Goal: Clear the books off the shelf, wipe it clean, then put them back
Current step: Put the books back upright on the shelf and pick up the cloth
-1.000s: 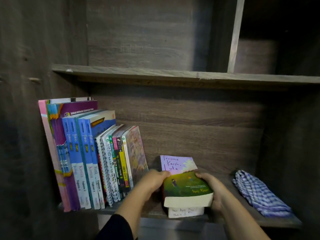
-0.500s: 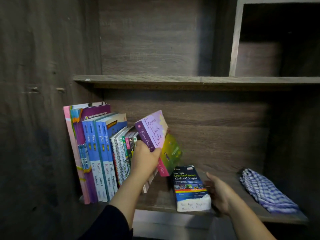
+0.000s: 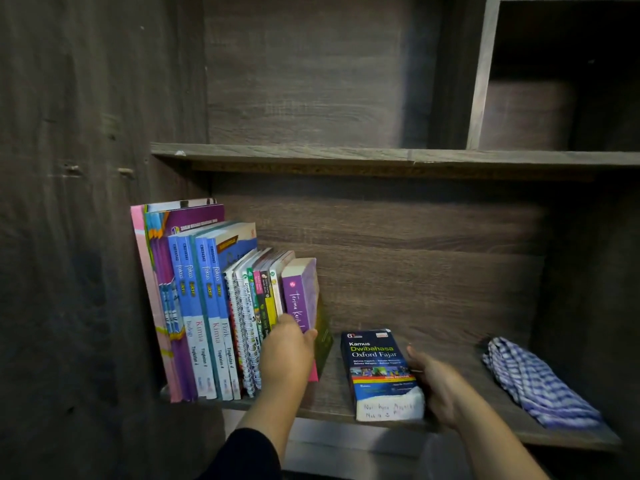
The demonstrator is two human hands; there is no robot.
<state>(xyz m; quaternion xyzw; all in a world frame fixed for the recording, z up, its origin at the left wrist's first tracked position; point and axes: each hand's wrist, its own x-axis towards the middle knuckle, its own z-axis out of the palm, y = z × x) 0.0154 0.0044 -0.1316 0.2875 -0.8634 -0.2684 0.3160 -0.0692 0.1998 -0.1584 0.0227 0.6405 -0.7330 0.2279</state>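
Note:
A row of upright books (image 3: pixel 207 306) stands at the left end of the wooden shelf (image 3: pixel 346 396). My left hand (image 3: pixel 287 355) grips a purple paperback (image 3: pixel 300 292) and a green book (image 3: pixel 323 336) behind it, holding them upright against the right end of the row. A thick blue dictionary (image 3: pixel 379 367) lies flat on the shelf, front cover up. My right hand (image 3: pixel 438 386) rests against its right side, fingers curled on the edge.
A blue-and-white checked cloth (image 3: pixel 533 379) lies crumpled at the shelf's right end. An upper shelf board (image 3: pixel 381 155) runs above, and a dark side panel (image 3: pixel 86 202) closes the left. Bare shelf shows between dictionary and cloth.
My left hand lifted the purple and green books off the dictionary, swung them left and stood them upright against the row. My right hand stayed by the dictionary.

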